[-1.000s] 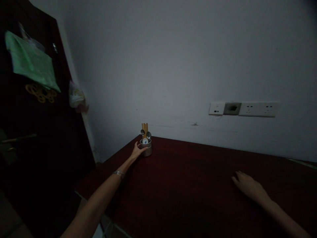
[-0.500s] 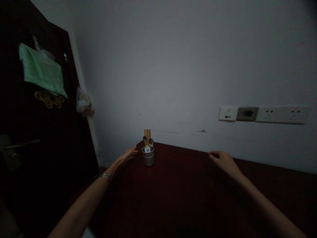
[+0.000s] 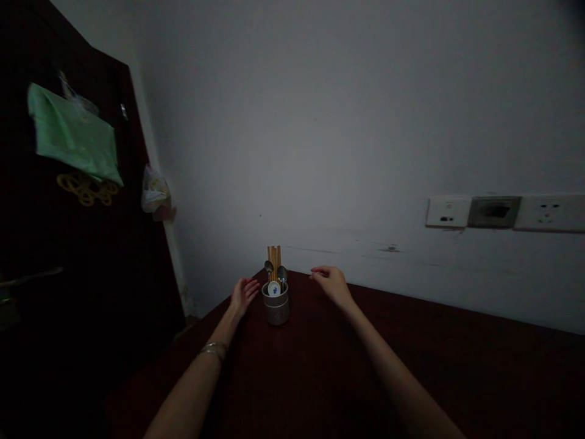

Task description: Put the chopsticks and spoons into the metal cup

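A grey cylindrical utensil holder point(image 3: 276, 314) stands upright on the dark red table. Several wooden chopsticks point(image 3: 275, 259) rise from it, along with metal spoons point(image 3: 282, 273) and a white spoon point(image 3: 273, 288) bearing a blue mark. Just left of the holder is my left hand point(image 3: 244, 297), open, its fingers pointing towards the rim; whether they touch it I cannot tell. My right hand point(image 3: 333, 284) hovers to the right of the holder, apart from it. Its fingers are bent with a small gap to the thumb, and nothing shows between them.
Behind the table point(image 3: 411, 341) rises a pale wall point(image 3: 320, 152) with sockets point(image 3: 448, 212) at the right. A dark door point(image 3: 91, 262) on the left carries a green cloth point(image 3: 75, 134). A plastic bag point(image 3: 154, 190) hangs beside the door frame.
My right hand has moved left, much closer to the utensil holder. My left hand has turned beside the holder, its fingers now more upright. The view has shifted slightly.
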### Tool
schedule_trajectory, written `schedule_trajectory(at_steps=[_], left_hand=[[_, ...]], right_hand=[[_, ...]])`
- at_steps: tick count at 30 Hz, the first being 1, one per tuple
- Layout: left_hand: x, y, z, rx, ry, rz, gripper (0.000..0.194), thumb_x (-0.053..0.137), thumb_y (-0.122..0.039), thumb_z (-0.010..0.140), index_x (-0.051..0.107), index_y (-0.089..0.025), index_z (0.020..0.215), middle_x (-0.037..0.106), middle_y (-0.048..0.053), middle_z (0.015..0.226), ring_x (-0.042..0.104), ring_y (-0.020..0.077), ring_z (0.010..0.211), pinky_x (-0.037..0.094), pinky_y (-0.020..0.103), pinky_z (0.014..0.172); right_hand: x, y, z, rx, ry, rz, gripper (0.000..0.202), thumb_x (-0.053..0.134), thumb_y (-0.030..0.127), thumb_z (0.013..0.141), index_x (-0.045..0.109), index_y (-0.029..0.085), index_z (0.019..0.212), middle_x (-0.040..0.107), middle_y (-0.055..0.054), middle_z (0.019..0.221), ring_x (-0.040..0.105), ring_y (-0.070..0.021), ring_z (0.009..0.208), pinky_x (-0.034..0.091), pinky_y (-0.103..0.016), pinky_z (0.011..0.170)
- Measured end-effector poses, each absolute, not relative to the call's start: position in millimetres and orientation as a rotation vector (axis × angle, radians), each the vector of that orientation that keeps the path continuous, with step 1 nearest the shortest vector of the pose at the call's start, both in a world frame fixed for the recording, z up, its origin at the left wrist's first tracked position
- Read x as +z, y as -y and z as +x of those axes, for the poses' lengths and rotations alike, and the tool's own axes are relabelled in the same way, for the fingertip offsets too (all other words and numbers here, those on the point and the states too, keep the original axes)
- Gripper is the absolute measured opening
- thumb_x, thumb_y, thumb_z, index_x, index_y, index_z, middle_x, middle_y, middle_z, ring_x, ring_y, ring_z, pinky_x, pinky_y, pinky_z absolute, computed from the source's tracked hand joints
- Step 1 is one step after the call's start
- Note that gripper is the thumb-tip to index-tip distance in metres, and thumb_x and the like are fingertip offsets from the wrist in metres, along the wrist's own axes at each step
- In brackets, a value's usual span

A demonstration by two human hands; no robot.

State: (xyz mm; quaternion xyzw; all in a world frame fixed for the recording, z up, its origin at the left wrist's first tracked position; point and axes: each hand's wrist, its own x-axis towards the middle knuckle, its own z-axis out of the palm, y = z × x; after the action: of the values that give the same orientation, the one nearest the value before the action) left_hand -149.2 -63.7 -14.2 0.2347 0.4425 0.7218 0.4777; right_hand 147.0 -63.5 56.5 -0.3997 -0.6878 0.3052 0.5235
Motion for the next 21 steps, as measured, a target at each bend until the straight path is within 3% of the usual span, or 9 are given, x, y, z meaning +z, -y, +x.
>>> schedule_trajectory(at_steps=[11,21], left_hand=[[-3,46,-127,1.823,-0.926,0.518,0.021,0.043,-0.027,0.081,0.058,-0.013,0.084,0.065,0.006,0.072,0.064,0.0147,0.062,0.05,0.025,0.06],[-9,30,-124,1.732,-1.046,0.899,0.017,0.057,-0.025,0.072,0.061,-0.011,0.08,0.062,0.004,0.056,0.054,0.0089,0.044,0.038,0.017,0.044]], right_hand=[[42,35,86,0.738,1.63,-0.903,0.024,0.058,0.03,0.07,0.071,0.013,0.082,0.071,-0.01,0.082,0.065,-0.0184,0.075,0.049,-0.027,0.071],[33,34,82,0.71,1.738,-0.959,0.028,0.06,0.039,0.07,0.073,0.017,0.081,0.072,-0.008,0.083,0.066,-0.0215,0.077,0.048,-0.027,0.071]])
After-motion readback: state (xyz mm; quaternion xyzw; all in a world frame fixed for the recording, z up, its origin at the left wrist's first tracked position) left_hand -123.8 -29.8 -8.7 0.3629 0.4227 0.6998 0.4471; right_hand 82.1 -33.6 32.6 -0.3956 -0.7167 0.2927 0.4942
